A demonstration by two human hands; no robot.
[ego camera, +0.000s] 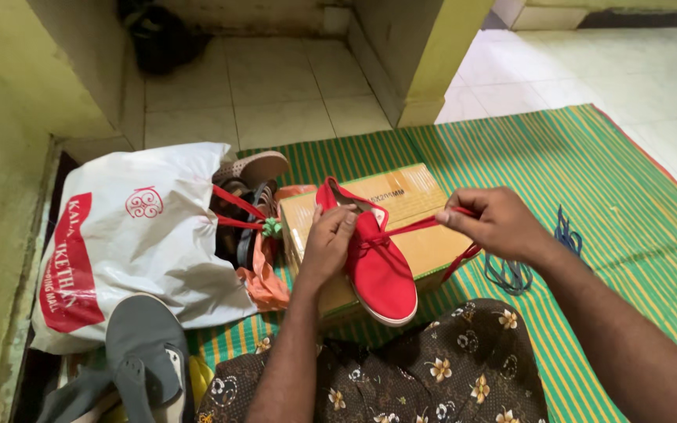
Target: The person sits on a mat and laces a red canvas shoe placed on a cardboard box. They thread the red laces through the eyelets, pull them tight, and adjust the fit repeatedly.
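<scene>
A green woven mat with thin yellow and red stripes (pixel 589 180) covers the near floor, laid over pale square floor tiles (pixel 276 94) that run back into a recess and out to the brighter room at the upper right. Yellow-green painted walls (pixel 9 110) close in the left side, and a square pillar of the same colour (pixel 421 55) stands between the recess and the open room. Light is soft and even, strongest on the white tiles at the upper right (pixel 628 70).
</scene>
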